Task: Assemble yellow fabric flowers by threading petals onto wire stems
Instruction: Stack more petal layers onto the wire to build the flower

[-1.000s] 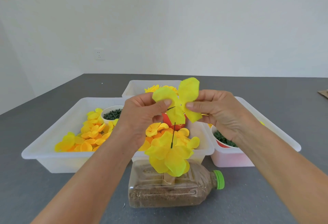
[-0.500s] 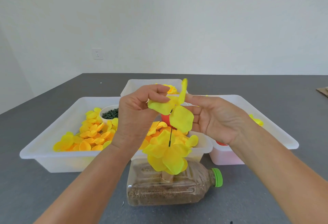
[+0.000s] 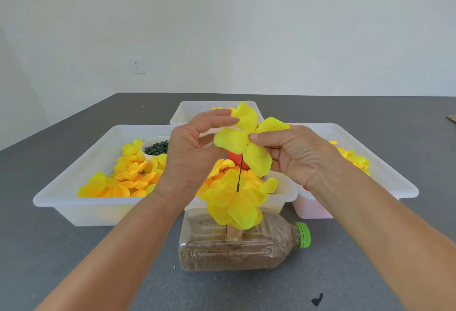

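A four-lobed yellow fabric petal piece (image 3: 232,141) hangs above the tip of a thin black wire stem (image 3: 239,175). My right hand (image 3: 296,155) pinches it at its centre between thumb and fingertip. My left hand (image 3: 192,148) is beside it with fingers spread; the index fingertip touches the upper lobe. The stem rises from a partly built yellow flower (image 3: 234,204), which stands on a clear bottle (image 3: 234,251) of brown filling lying on its side.
A wide white tray (image 3: 74,187) on the left holds loose yellow and orange petals and a white cup of dark green pieces (image 3: 156,148). More trays stand behind (image 3: 187,111), in the middle (image 3: 286,194) and right (image 3: 385,175). Grey table all round.
The petal piece has turned from edge-on to facing me. My right hand now pinches its centre, and my left hand's fingers have opened off it.
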Demonstrator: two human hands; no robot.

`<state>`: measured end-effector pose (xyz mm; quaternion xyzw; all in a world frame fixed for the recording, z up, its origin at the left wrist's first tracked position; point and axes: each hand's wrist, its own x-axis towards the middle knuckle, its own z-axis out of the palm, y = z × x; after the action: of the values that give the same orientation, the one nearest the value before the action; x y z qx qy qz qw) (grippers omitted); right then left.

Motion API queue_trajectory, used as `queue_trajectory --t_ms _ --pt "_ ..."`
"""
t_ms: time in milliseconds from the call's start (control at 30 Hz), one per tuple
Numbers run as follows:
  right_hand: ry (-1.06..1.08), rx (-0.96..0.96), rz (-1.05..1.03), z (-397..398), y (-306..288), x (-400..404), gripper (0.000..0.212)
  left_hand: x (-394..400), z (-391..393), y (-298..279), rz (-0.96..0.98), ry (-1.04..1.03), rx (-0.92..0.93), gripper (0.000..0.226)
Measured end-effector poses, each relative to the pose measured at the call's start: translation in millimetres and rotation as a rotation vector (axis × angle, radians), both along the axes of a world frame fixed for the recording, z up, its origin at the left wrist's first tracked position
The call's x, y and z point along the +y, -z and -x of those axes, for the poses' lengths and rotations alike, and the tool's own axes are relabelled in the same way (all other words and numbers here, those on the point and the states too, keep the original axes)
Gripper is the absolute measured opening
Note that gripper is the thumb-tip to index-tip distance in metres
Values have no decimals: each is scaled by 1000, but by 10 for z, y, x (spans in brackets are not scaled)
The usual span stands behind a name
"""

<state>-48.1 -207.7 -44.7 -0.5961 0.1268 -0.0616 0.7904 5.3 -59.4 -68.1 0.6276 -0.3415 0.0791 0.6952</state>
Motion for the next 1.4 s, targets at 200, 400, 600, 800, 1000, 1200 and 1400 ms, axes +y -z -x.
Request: queue_trajectory --t_ms 200,400,600,800,1000,1200,1400 --pt "17 38 16 -4 53 22 23 61 9 -61 -85 -75 469 32" --pt "1 46 77 3 64 66 25 37 19 -109 -292 46 513 36" --pt "-45 89 79 21 63 51 14 27 -75 -129 -254 101 659 12" --pt "-63 128 117 7 57 33 11 22 -118 -127 -256 174 766 13" --pt "-49 138 111 2 67 17 15 -2 -120 -121 -284 219 814 10" --pt "-57 140 32 20 97 1 30 -10 -101 -125 -288 274 847 37" --pt "-61 170 20 9 106 10 30 12 -141 -103 -256 270 918 25"
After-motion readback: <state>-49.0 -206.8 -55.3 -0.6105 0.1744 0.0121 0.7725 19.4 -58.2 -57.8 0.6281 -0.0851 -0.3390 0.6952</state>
